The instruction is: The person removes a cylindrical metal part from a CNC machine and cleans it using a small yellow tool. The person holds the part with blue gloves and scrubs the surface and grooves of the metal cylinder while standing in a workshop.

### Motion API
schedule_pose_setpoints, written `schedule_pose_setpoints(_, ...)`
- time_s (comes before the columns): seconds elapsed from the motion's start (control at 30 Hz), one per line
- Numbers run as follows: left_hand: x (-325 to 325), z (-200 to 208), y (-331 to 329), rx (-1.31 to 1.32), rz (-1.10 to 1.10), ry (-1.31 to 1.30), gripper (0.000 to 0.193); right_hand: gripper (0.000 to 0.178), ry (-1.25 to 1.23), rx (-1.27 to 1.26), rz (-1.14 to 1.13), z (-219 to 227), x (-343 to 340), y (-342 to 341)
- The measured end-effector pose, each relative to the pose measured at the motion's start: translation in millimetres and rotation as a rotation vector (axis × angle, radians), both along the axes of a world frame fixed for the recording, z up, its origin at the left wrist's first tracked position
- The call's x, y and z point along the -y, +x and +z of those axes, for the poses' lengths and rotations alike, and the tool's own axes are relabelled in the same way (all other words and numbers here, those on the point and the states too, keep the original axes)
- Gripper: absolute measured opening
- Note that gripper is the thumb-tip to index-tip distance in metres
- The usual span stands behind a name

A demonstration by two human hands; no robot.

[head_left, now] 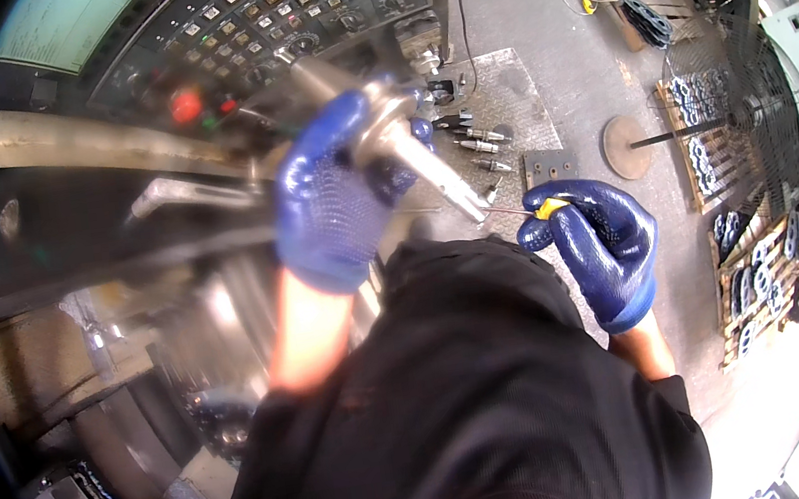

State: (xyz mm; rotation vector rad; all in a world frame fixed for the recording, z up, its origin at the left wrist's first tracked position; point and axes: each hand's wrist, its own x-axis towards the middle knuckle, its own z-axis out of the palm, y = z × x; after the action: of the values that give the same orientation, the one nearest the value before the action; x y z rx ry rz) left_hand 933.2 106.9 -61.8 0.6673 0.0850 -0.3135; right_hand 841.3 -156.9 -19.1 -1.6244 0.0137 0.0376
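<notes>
My left hand (328, 203), in a blue coated glove, is closed around a metal tool holder (427, 165) with a wide collar and a long slim shank. Its tapered end points up toward the control panel, and the shank slants down to the right. Between the thumb and fingers of my right hand (611, 247), gloved alike, is a small screwdriver (552, 208) with a yellow handle. The thin blade reaches left to the shank's lower end; whether it sits in a screw there is too small to tell.
A machine control panel (289, 24) with rows of keys and a red knob (186, 105) stands ahead. Several more tool holders (483, 145) lie on a metal surface beyond my hands. At right are a large fan (754, 107) and pallets (735, 347) of metal parts.
</notes>
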Motion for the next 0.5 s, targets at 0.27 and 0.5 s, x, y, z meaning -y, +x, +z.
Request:
schedule_pose_setpoints(0.27,1,0,-5,-0.023,0.042,0.062,0.052,0.022,0.033,-0.023,-0.14,7,-3,-5)
schedule_pose_setpoints(0.5,17,23,-7,0.119,0.1,0.279,0.045,0.024,-0.031,0.016,-0.043,3,-4,-9)
